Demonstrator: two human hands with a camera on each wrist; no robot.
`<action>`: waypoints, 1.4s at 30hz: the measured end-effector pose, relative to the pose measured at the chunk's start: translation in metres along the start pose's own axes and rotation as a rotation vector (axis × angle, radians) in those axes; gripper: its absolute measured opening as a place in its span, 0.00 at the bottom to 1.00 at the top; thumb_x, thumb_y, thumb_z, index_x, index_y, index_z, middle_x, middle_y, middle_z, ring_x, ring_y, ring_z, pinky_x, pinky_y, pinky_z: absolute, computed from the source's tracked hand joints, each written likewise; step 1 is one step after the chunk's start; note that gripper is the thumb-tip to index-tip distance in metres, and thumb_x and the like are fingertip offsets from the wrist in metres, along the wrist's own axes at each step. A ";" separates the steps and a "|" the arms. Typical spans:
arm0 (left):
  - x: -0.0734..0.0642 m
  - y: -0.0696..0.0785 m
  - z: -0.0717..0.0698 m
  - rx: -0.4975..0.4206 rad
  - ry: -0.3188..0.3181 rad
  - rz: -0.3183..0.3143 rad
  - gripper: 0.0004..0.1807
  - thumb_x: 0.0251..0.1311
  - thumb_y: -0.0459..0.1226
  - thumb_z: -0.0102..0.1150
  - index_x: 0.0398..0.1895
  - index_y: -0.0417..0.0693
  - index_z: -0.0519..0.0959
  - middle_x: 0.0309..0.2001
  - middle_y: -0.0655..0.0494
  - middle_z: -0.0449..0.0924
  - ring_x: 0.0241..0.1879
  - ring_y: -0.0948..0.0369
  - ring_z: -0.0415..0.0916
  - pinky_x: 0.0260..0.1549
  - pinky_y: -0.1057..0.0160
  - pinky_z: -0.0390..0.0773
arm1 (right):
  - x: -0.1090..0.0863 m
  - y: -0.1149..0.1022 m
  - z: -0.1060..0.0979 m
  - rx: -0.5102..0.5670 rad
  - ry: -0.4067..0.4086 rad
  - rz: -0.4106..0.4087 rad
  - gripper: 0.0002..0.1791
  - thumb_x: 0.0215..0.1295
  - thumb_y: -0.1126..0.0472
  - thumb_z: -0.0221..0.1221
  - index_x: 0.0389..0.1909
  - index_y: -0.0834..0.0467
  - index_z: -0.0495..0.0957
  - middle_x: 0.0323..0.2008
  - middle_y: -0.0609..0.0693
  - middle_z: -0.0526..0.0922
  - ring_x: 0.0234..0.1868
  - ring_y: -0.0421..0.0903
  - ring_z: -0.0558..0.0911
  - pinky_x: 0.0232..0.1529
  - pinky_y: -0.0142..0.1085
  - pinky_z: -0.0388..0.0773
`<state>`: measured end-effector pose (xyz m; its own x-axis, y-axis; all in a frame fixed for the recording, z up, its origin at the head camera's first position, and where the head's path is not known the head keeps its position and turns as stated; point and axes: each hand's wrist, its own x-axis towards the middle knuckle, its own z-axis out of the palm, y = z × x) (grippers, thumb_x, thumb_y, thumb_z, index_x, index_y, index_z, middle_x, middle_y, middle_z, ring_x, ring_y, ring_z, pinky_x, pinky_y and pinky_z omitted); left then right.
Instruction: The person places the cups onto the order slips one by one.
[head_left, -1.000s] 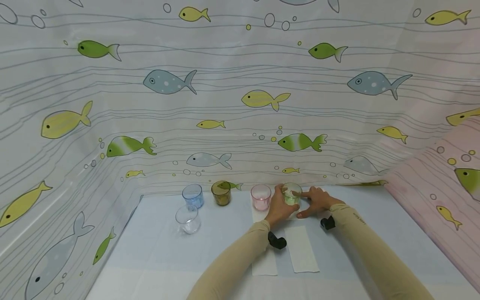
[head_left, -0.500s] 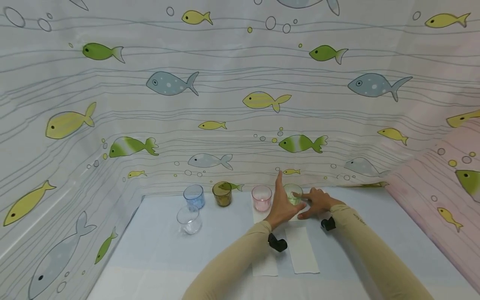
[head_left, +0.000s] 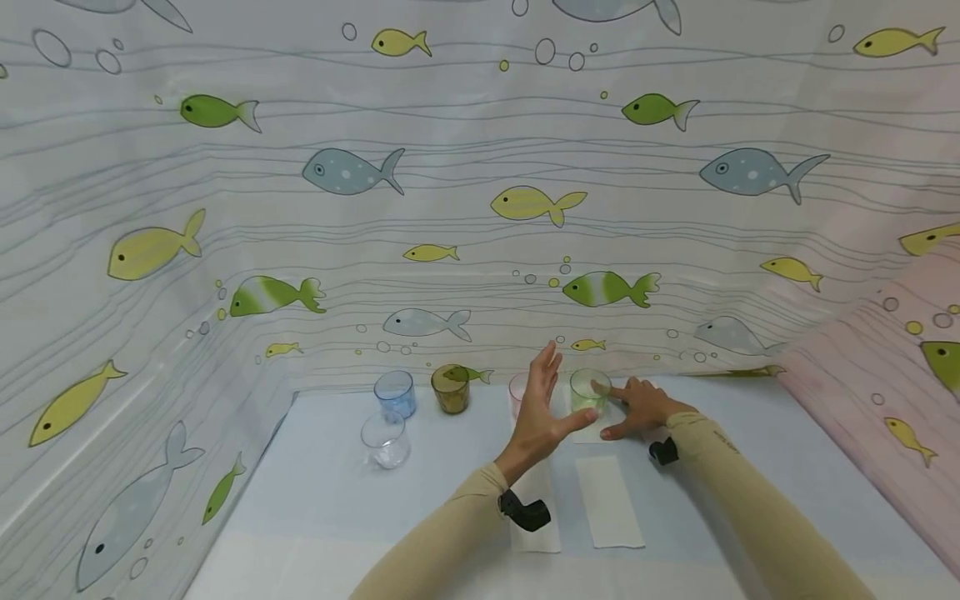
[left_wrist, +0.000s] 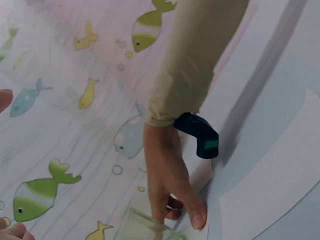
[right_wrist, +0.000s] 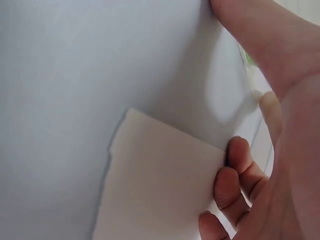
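A pale green glass stands upright at the back of the table, on a white strip. My left hand is raised just left of it with fingers spread, nothing held. It partly hides the pink glass. My right hand is at the right side of the green glass. Its index finger reaches across the glass, while the thumb points down near the table. In the left wrist view, the right hand overlaps the green glass. In the right wrist view, its other fingers are bent and hold nothing visible.
A blue glass, a brown glass and a clear glass stand to the left. White strips lie in front, one at the right and one at the left. A fish-print curtain encloses the table.
My left hand has let go of the green glass, spread its fingers and moved left toward me, now in front of the pink glass. My right hand keeps its place at the green glass.
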<state>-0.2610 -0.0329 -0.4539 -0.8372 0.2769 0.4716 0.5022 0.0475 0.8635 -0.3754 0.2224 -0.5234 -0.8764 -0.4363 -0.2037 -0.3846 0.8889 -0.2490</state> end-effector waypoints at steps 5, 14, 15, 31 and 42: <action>-0.018 0.012 -0.034 -0.057 0.060 0.073 0.62 0.60 0.51 0.75 0.86 0.42 0.44 0.87 0.48 0.44 0.86 0.45 0.46 0.84 0.46 0.48 | 0.000 0.002 0.000 -0.007 -0.018 0.016 0.66 0.49 0.23 0.72 0.81 0.58 0.63 0.55 0.65 0.73 0.55 0.61 0.73 0.60 0.63 0.75; -0.059 0.027 -0.118 0.110 0.192 0.165 0.55 0.57 0.33 0.74 0.84 0.37 0.50 0.85 0.44 0.51 0.85 0.40 0.47 0.83 0.60 0.51 | 0.000 0.003 0.002 -0.001 0.005 0.004 0.66 0.49 0.21 0.71 0.81 0.57 0.64 0.51 0.61 0.73 0.50 0.57 0.72 0.52 0.58 0.75; -0.064 0.027 -0.129 0.141 0.208 0.175 0.54 0.57 0.31 0.73 0.83 0.36 0.51 0.85 0.43 0.52 0.84 0.41 0.47 0.83 0.63 0.51 | 0.001 0.004 0.002 0.002 0.010 0.002 0.65 0.49 0.21 0.71 0.80 0.57 0.65 0.50 0.61 0.73 0.50 0.57 0.72 0.52 0.58 0.75; -0.134 -0.002 -0.244 0.684 0.336 -0.151 0.45 0.54 0.42 0.78 0.74 0.39 0.70 0.81 0.36 0.60 0.81 0.33 0.52 0.73 0.21 0.52 | 0.001 0.001 -0.001 0.076 -0.034 -0.032 0.62 0.49 0.26 0.75 0.81 0.52 0.65 0.44 0.58 0.70 0.43 0.52 0.69 0.40 0.43 0.71; -0.148 -0.029 -0.247 0.506 0.241 -0.289 0.52 0.60 0.43 0.77 0.81 0.40 0.56 0.80 0.35 0.61 0.79 0.35 0.60 0.76 0.33 0.62 | 0.002 0.003 -0.005 0.104 -0.051 -0.023 0.63 0.48 0.26 0.75 0.81 0.52 0.64 0.47 0.61 0.71 0.47 0.54 0.71 0.49 0.50 0.76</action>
<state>-0.2056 -0.3121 -0.5049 -0.9500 -0.0358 0.3101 0.2397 0.5529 0.7981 -0.3799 0.2247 -0.5202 -0.8505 -0.4657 -0.2443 -0.3704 0.8603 -0.3503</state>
